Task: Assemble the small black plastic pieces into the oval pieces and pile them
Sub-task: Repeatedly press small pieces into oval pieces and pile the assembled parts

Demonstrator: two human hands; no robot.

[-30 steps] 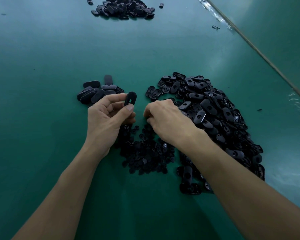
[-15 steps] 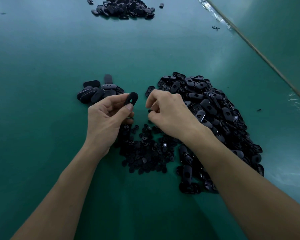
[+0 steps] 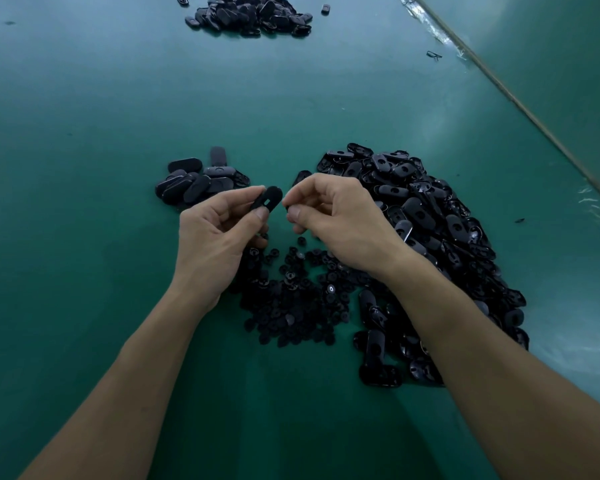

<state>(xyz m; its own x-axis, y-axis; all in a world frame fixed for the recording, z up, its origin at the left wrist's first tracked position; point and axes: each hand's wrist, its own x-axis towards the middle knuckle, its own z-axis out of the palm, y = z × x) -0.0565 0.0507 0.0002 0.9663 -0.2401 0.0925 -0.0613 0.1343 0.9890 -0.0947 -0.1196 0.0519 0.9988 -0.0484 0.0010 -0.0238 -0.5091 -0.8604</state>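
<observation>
My left hand (image 3: 219, 233) pinches one black oval piece (image 3: 269, 199) between thumb and fingers, its slot facing me. My right hand (image 3: 333, 216) is just to its right, thumb and forefinger pinched on a small black piece (image 3: 287, 206) that is mostly hidden. Below my hands lies a heap of small black pieces (image 3: 291, 303). A big heap of oval pieces (image 3: 430, 237) spreads to the right. A small pile of ovals (image 3: 198, 181) lies beyond my left hand.
Everything lies on a green table (image 3: 101, 133). Another pile of black ovals (image 3: 250, 15) sits at the far edge. A table seam (image 3: 520, 105) runs diagonally at the right. A stray black bit (image 3: 433, 55) lies near it.
My right hand rose from the heap of small pieces and moved left, up to the oval held in my left hand. My left hand stayed nearly in place.
</observation>
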